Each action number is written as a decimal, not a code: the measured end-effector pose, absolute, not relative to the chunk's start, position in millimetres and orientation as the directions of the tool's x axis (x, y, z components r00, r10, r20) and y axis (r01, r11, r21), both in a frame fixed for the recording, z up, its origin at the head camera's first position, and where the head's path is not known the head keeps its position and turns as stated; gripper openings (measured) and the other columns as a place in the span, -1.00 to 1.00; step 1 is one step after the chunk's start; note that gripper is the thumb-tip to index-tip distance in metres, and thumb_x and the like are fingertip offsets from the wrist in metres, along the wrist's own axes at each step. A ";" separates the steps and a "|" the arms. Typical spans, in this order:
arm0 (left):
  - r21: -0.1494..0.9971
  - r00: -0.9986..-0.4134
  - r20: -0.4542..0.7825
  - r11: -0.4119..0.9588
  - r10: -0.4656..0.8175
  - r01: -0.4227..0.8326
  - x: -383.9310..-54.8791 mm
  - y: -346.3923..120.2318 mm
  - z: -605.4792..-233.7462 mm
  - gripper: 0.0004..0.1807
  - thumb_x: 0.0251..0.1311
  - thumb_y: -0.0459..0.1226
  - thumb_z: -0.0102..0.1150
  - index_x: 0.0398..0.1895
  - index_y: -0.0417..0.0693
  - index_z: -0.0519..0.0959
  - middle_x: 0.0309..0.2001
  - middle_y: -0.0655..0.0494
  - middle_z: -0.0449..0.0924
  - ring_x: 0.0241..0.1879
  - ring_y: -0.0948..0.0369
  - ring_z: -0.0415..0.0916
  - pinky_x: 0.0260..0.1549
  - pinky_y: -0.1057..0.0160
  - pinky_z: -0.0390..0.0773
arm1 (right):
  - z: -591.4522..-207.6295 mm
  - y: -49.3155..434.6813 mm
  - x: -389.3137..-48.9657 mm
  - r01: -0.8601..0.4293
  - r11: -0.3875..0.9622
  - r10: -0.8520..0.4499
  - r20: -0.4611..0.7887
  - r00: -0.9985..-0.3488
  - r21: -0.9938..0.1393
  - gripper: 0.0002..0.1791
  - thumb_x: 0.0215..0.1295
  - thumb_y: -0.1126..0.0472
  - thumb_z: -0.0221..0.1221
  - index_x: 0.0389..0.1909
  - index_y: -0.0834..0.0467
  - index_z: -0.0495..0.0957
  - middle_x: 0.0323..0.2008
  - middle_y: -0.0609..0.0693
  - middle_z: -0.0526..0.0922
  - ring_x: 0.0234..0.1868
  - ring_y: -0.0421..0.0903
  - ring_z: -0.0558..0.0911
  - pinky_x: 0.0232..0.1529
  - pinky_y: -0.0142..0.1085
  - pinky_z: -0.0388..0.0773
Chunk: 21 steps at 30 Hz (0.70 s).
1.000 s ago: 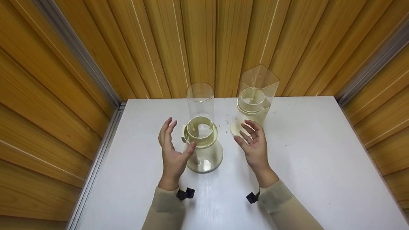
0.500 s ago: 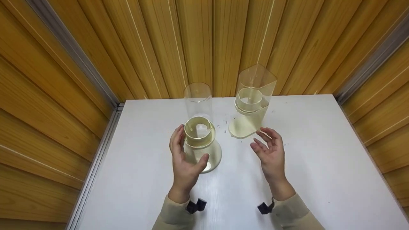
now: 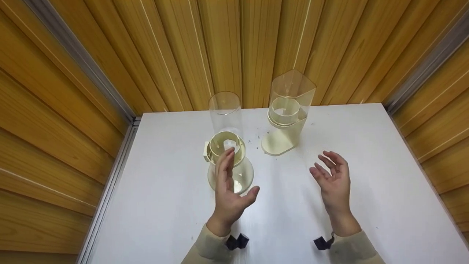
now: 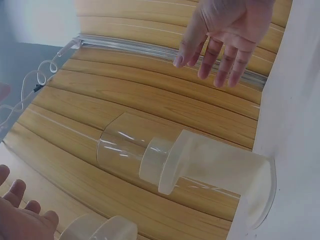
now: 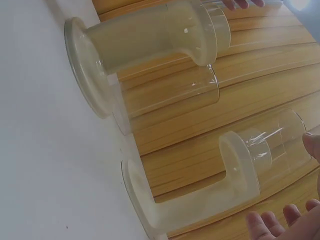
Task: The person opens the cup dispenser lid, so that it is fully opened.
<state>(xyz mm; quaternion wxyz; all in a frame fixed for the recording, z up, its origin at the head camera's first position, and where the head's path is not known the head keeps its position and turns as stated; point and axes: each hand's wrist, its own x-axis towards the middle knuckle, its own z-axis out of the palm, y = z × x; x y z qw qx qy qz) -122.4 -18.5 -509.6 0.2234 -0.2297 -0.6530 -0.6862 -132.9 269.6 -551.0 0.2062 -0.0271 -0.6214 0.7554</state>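
Note:
Standing left of centre in the head view is a cream stand (image 3: 240, 170) with a round base, a raised ring (image 3: 216, 145) and a small side block. My left hand (image 3: 231, 201) overlaps this stand, thumb spread and fingers raised, gripping nothing; whether it touches the ring I cannot tell. Over the table to the right, my right hand (image 3: 336, 187) hovers with loosely bent fingers and an empty palm. A second cream stand (image 3: 278, 145), with an oblong base and a ring, stands farther back. The right wrist view shows both stands upright, with right fingers (image 5: 257, 225) near the lower one.
Behind the left stand rises a clear round tube (image 3: 225, 121). A clear angular sleeve (image 3: 306, 95) surrounds the right stand's ring. Small dark specks dot the white table (image 3: 165, 165). Wood-plank walls (image 3: 220, 47) close off the back and sides.
Both hands have shifted right and slightly nearer the person. The left hand has passed from beside the left stand's ring to in front of it. Both stands stay in place.

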 end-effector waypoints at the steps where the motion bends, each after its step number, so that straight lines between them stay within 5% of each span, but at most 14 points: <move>1: 0.791 -0.791 0.611 -0.051 0.005 0.610 -122.1 -16.5 -509.7 0.08 0.04 -0.42 0.57 0.65 -0.44 0.22 0.67 -0.43 0.15 0.80 0.06 0.14 0.85 0.21 0.15 | -552.1 272.2 -130.5 -0.272 -0.136 0.351 0.210 -0.912 -0.953 -0.16 0.35 0.71 0.31 0.58 0.29 0.26 0.44 0.06 0.47 0.45 -0.06 0.58 0.39 -0.39 0.75; 9: 0.801 -0.798 0.598 -0.098 0.077 0.591 -127.3 -0.1 -515.0 0.06 0.07 -0.41 0.60 0.64 -0.39 0.25 0.64 -0.38 0.19 0.77 0.09 0.19 0.84 0.13 0.22 | -558.9 284.5 -120.2 -0.238 -0.118 0.357 0.182 -0.916 -0.964 -0.19 0.39 0.68 0.31 0.57 0.23 0.28 0.45 0.02 0.45 0.50 0.06 0.51 0.38 -0.43 0.73; 15: 0.854 -0.844 0.520 -0.117 0.130 0.507 -134.4 11.5 -521.5 0.03 0.17 -0.36 0.60 0.67 -0.33 0.25 0.68 -0.28 0.20 0.76 0.11 0.20 0.85 0.06 0.21 | -559.1 289.0 -117.6 -0.217 -0.102 0.356 0.168 -0.919 -0.971 -0.19 0.40 0.65 0.32 0.58 0.28 0.25 0.45 0.02 0.45 0.47 -0.03 0.54 0.36 -0.47 0.73; 21: 0.905 -0.880 0.425 -0.096 0.214 0.414 -146.5 23.6 -531.7 -0.08 0.37 -0.33 0.48 0.71 -0.23 0.23 0.77 -0.28 0.10 0.81 -0.13 0.10 0.87 -0.04 0.16 | -561.4 293.7 -116.6 -0.166 -0.076 0.346 0.130 -0.929 -0.983 -0.22 0.44 0.58 0.36 0.57 0.19 0.28 0.45 -0.05 0.43 0.50 -0.04 0.51 0.36 -0.50 0.71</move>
